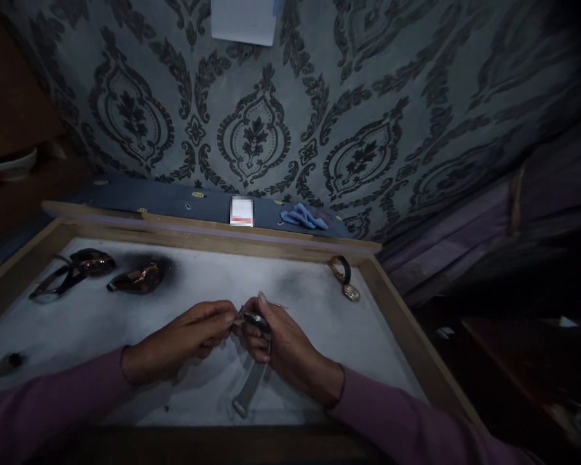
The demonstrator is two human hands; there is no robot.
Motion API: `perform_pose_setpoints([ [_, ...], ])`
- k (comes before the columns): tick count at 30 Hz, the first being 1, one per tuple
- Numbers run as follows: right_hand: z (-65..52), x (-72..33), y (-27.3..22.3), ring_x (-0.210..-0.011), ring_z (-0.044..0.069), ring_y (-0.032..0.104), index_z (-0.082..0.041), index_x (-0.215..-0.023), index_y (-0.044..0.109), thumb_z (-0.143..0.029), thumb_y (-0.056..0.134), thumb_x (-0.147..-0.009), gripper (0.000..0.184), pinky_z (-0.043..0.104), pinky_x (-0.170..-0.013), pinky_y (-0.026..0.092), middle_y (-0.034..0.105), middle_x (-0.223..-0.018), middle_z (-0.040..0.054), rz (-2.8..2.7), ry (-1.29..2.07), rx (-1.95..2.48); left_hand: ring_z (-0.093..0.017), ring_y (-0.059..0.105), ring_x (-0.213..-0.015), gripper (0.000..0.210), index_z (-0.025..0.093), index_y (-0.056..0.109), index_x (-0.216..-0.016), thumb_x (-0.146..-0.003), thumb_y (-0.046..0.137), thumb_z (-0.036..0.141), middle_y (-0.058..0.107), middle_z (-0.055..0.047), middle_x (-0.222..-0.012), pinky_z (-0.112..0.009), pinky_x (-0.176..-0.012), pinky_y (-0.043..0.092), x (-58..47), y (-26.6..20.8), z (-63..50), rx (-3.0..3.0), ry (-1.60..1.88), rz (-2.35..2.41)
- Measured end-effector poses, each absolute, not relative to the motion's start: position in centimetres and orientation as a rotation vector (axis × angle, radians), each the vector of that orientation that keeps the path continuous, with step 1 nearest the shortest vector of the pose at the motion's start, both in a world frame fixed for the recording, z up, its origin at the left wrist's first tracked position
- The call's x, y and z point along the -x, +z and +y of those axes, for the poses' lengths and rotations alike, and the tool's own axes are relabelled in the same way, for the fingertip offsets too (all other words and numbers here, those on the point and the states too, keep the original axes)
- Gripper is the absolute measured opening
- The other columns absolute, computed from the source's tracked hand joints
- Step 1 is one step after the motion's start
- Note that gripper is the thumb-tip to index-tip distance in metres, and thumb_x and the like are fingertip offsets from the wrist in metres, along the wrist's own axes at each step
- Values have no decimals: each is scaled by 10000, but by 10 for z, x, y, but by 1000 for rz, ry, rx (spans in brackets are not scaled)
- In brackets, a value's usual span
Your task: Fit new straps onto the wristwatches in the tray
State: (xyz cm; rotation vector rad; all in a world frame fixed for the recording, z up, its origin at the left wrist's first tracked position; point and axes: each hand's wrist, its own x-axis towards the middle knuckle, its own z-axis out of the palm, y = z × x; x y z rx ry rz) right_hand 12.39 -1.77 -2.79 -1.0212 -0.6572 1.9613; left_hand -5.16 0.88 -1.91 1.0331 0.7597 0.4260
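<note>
My right hand (pixel 281 332) is closed around a wristwatch (pixel 257 321), thumb on top. The watch's grey strap (pixel 250 387) hangs below the fingers, its buckle end over the white surface. A thin metal piece (pixel 281 305) sticks out beside the right thumb; its kind is unclear. My left hand (pixel 193 332) touches the right fingertips at the watch's left edge. Its thumb and index finger pinch a small piece (pixel 239 320) there, too dark to name. Both hands are just above the white surface (pixel 213 271) of a wooden-rimmed tray.
A gold watch (pixel 351 292) with a dark strap lies at the back right. Glossy brown objects like sunglasses (pixel 138 278) lie at the back left. A grey strap-like piece (pixel 0 369) is at the left edge. Behind the wooden rim (pixel 213 231) are a small card (pixel 242 211) and blue cloth (pixel 304 216).
</note>
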Motion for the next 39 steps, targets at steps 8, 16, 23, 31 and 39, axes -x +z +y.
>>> perform_pose_setpoints([
  [8, -20, -122, -30, -458, 55, 237, -194, -757, 495, -641, 653, -763, 474, 176, -405, 184, 339, -551, -90, -785, 1862, 1013, -101, 380, -579, 311, 181, 547, -806, -845, 628, 478, 489, 34, -619, -231, -570, 274, 52, -21, 9, -1044, 415, 639],
  [16, -23, -123, -30, -453, 51, 284, -192, -745, 494, -636, 568, -835, 459, 178, -411, 245, 348, -584, -82, -1004, 1695, 1054, -78, 345, -516, 326, 197, 548, -905, -822, 673, 486, 463, 62, -600, -219, -500, 204, 51, -24, 4, -944, 396, 665],
  [23, -25, -125, -30, -497, 75, 325, -202, -738, 464, -610, 486, -896, 438, 193, -433, 294, 360, -614, -63, -1157, 1592, 1098, -86, 308, -516, 318, 176, 587, -839, -837, 658, 485, 439, 58, -559, -232, -523, 223, 49, -20, 2, -946, 400, 627],
  [31, -25, -126, -31, -522, 91, 363, -206, -741, 447, -582, 426, -937, 425, 205, -448, 320, 379, -632, -50, -1283, 1495, 1105, -86, 357, -522, 334, 175, 601, -787, -777, 716, 488, 483, 56, -538, -231, -564, 268, 48, -14, 2, -894, 428, 613],
  [39, -26, -125, -30, -523, 91, 359, -213, -743, 427, -569, 423, -939, 407, 215, -459, 323, 381, -635, -52, -1264, 1520, 1092, -97, 425, -576, 278, 181, 599, -750, -844, 647, 437, 531, 37, -583, -237, -602, 321, 46, -14, 3, -963, 432, 598],
])
